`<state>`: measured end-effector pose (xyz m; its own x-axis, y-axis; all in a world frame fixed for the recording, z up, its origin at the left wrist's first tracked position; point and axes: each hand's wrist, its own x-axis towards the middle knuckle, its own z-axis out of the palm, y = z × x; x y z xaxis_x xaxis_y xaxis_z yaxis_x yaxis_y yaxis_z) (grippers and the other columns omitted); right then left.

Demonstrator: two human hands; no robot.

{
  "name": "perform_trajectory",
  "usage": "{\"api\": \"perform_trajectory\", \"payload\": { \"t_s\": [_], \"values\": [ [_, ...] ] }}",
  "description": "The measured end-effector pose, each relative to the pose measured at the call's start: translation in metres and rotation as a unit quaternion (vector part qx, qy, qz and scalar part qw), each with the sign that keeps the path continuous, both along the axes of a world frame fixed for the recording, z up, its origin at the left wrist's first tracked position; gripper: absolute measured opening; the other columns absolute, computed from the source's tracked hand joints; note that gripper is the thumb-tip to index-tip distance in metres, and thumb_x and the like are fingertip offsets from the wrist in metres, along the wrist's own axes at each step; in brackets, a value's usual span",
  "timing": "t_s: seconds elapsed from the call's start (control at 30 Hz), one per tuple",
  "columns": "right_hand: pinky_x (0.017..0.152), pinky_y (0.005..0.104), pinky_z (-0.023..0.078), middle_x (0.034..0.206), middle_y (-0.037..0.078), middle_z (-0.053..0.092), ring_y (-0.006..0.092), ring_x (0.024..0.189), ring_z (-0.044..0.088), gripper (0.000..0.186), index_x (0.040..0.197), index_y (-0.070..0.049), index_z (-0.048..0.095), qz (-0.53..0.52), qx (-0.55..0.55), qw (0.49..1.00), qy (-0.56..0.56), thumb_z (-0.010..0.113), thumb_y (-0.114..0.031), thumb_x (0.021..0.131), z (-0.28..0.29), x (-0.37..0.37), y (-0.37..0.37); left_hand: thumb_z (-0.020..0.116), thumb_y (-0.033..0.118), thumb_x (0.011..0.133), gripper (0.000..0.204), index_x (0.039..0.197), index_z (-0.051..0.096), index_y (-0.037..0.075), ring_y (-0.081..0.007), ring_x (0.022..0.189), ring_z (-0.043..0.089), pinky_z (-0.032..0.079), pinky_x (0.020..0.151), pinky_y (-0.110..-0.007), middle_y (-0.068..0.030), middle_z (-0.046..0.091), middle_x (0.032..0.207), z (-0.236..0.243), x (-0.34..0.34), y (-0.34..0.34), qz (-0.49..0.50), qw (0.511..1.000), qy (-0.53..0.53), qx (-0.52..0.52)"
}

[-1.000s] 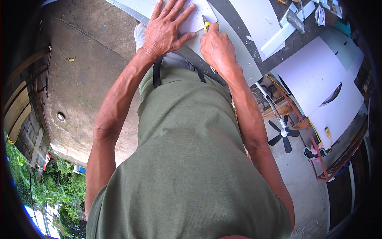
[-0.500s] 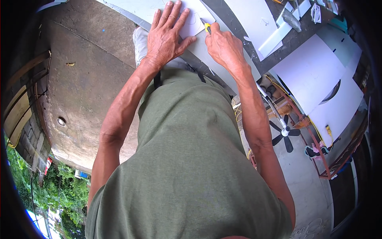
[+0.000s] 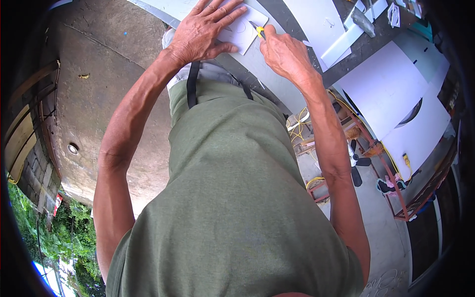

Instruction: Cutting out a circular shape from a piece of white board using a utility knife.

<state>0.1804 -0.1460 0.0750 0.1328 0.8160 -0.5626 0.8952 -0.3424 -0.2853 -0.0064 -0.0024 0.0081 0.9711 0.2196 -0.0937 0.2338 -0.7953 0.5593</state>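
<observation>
At frame top, the counter [image 3: 368, 47] is bearing white card [image 3: 243, 38] up-left of the right grip [image 3: 287, 53], clamped round a yellow cutter [image 3: 260, 31].

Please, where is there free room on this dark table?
Mostly bare: the dark grey tabletop between the long white strip and the large white sheet at right. Crowded: around the irregular grey piece; by the left hand and right hand.

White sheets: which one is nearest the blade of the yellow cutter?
The small sheet, partly under the left hand, marked with a curved line; larger sheets lie beneath it or farther off.
</observation>
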Motion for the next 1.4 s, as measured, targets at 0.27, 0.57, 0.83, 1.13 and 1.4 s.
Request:
{"api": "perform_trajectory", "payload": {
  "t_s": [0.27, 0.57, 0.83, 1.13, 1.4],
  "values": [
    [0.068, 0.0575, 0.055, 0.073, 0.027, 0.068, 0.0479, 0.075, 0.071, 0.027, 0.102, 0.003, 0.049, -0.024, 0.007, 1.0, 0.01, 0.052, -0.024, 0.102, -0.002, -0.009, -0.006, 0.07, 0.065, 0.082, 0.105, 0.162, 0.026, 0.015, -0.0353, 0.158, 0.011, 0.011, 0.128, -0.055, -0.01, 0.02, 0.17, 0.002, 0.001, -0.001, -0.004, 1.0, 0.018, 0.01],
    [0.068, 0.0563, 0.056, 0.073, 0.027, 0.069, 0.0466, 0.074, 0.072, 0.025, 0.099, 0.004, 0.051, -0.042, -0.001, 0.999, 0.012, 0.053, -0.021, 0.1, 0.001, -0.014, -0.008, 0.07, 0.064, 0.082, 0.105, 0.163, 0.025, 0.015, -0.0349, 0.158, 0.01, 0.01, 0.128, -0.056, -0.0095, 0.019, 0.17, 0.002, 0.0, -0.001, -0.005, 1.0, 0.031, -0.002],
    [0.064, 0.0552, 0.056, 0.072, 0.028, 0.068, 0.0469, 0.071, 0.071, 0.024, 0.099, 0.001, 0.048, -0.053, 0.007, 0.999, 0.008, 0.052, -0.022, 0.102, -0.003, -0.018, -0.013, 0.07, 0.064, 0.082, 0.104, 0.162, 0.026, 0.015, -0.035, 0.158, 0.011, 0.01, 0.128, -0.055, -0.01, 0.021, 0.17, 0.002, 0.002, -0.001, 0.002, 1.0, 0.028, -0.01],
    [0.065, 0.056, 0.056, 0.073, 0.029, 0.068, 0.048, 0.072, 0.071, 0.024, 0.1, 0.001, 0.048, -0.058, 0.0, 0.998, 0.001, 0.052, -0.022, 0.101, 0.0, -0.022, -0.015, 0.071, 0.065, 0.081, 0.105, 0.162, 0.027, 0.015, -0.035, 0.158, 0.011, 0.01, 0.128, -0.055, -0.0103, 0.022, 0.169, 0.003, 0.001, -0.001, 0.0, 1.0, 0.027, -0.007],
    [0.069, 0.0577, 0.055, 0.075, 0.03, 0.068, 0.0498, 0.076, 0.07, 0.025, 0.102, 0.002, 0.049, -0.079, -0.013, 0.997, 0.009, 0.052, -0.022, 0.101, 0.001, -0.024, -0.017, 0.072, 0.062, 0.081, 0.104, 0.162, 0.028, 0.014, -0.0355, 0.158, 0.012, 0.01, 0.128, -0.056, -0.0108, 0.022, 0.169, 0.004, 0.002, -0.001, 0.002, 1.0, 0.029, -0.009]
  ]
}}
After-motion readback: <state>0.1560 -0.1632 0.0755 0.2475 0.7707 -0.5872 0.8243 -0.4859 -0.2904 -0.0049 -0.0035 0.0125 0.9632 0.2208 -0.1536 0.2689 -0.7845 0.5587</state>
